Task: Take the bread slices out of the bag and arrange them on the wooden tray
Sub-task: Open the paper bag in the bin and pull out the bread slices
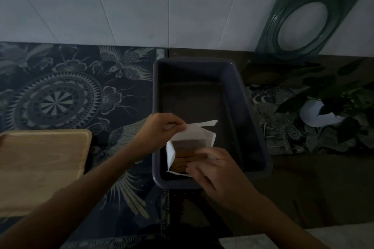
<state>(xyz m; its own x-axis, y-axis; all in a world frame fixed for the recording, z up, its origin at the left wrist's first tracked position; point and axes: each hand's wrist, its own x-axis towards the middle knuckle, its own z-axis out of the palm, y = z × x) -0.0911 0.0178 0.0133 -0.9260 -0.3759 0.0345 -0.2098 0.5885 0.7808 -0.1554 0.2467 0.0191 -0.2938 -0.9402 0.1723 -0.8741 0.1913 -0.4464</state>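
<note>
wooden tray [40, 168]: cut off by the left picture edge; its near corner is covered by the left forearm.
bread slices [185, 160]: only brown edges are seen in the bag [192, 137] mouth; their number cannot be told.
right hand [210, 170]: blurred; its fingertips seem to be at the slices, but the grip is not made out.
plant [332, 95]: cut off at the right edge, lost in shadow.
</note>
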